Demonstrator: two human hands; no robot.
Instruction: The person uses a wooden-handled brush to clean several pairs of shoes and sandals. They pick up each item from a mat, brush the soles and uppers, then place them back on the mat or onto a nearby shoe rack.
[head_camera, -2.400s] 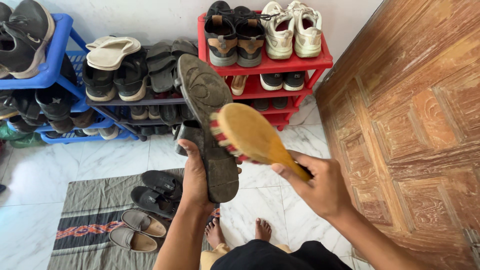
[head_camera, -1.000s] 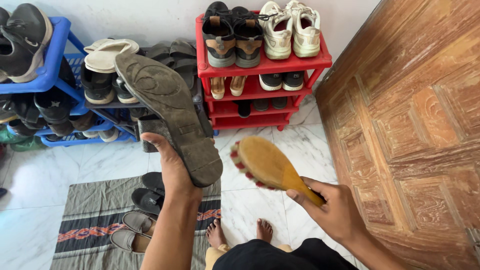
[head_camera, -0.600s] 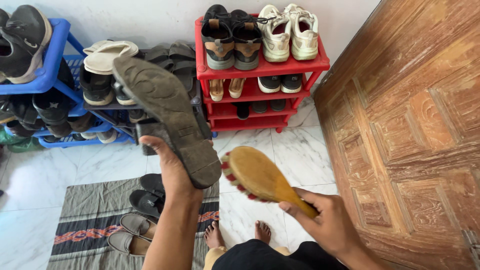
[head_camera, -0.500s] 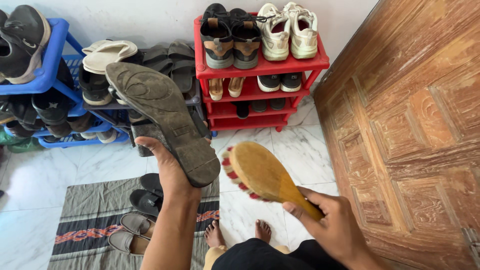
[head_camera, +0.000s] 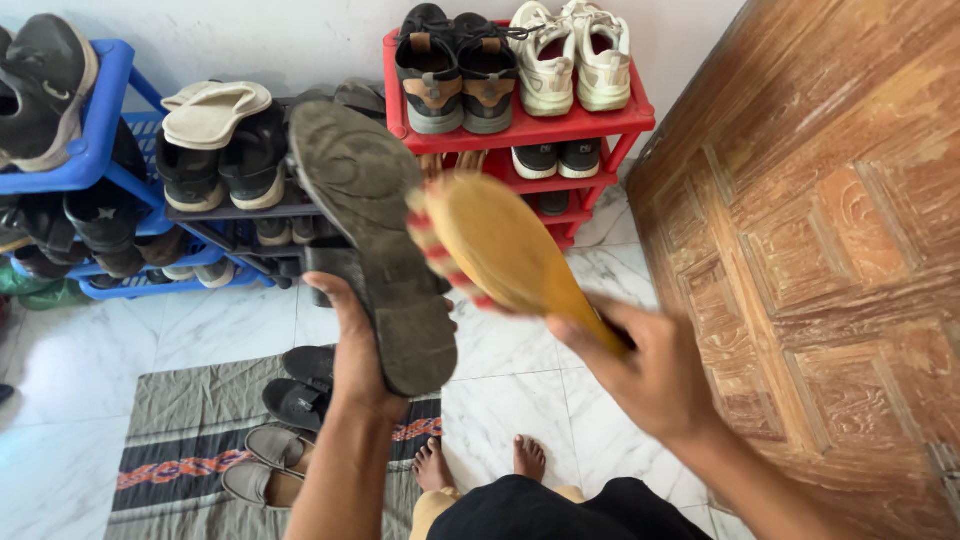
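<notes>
Scrubbing step: left hand (head_camera: 355, 350) grips dark worn-soled shoe (head_camera: 375, 240) sole-up before red plastic shoe rack (head_camera: 520, 128); right hand (head_camera: 650, 370) clasps oval wooden brush (head_camera: 505, 250), bristles touching sole. Likely needs firm strokes.

My arms are bare, no sleeves, watch or rings on my left hand (head_camera: 358, 345) or right hand (head_camera: 655, 370). I wear dark shorts (head_camera: 560, 512), and my feet (head_camera: 525, 457) are bare.
</notes>
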